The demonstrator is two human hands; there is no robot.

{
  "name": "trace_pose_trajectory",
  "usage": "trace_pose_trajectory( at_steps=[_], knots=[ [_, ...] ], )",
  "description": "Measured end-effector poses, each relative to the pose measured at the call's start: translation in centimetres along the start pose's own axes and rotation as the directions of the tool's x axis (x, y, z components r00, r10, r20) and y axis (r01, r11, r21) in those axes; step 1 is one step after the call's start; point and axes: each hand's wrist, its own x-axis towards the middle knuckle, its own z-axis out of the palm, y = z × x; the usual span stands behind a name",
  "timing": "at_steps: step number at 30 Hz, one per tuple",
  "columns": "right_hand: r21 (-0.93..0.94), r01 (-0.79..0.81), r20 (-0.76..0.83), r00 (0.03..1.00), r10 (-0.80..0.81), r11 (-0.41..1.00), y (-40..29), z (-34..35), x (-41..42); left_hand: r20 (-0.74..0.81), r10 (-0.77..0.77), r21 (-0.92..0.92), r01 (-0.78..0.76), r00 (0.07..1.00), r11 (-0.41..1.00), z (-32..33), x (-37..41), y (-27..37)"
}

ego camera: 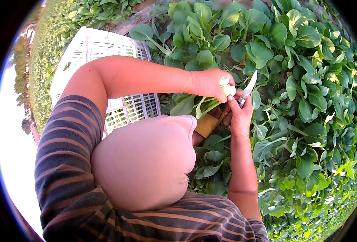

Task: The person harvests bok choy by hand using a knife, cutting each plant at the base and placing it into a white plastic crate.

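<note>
My left hand [211,83] is closed around a bunch of leafy greens [207,104] that looks like bok choy. Its pale cut stem base [228,89] sticks out past my fingers, and the leaves hang down to the lower left. In my right hand [240,113] is a small knife [249,86] with a curved metal blade pointing up and away from the stems. The right thumb rests against the stem base, close to my left fingertips. The right fingers are partly hidden behind the hand.
A white slatted plastic crate [115,45] with greens inside stands to the left, partly behind my left arm. Dense leafy plants [305,103] grow ahead and to the right. My bent knee [145,163] and a foot in a tan sandal [207,124] are below the hands.
</note>
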Motion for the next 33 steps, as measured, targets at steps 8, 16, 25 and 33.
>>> trace_pose_trajectory(
  at_steps=[8,16,25,33],
  knots=[
    [-0.109,0.038,0.02,0.999,-0.036,0.993,-1.0,-0.7,1.1,-0.238,0.034,0.013,-0.032,0.971,0.999,1.6,-0.4,0.9],
    [0.008,-0.238,0.166,0.958,0.234,0.971,-2.5,-2.2,2.9,0.073,-0.133,-0.194,0.145,0.988,0.97,-0.8,2.1,1.1],
    [0.338,-0.445,0.357,0.876,0.325,0.829,-1.6,-3.6,4.8,0.232,-0.23,-0.243,0.285,0.945,0.927,-2.8,3.7,2.1],
    [0.253,-0.449,0.385,0.859,0.336,0.857,-1.9,-3.5,6.1,0.292,-0.219,-0.372,0.321,0.931,0.871,-3.6,4.3,0.3]
  ],
)
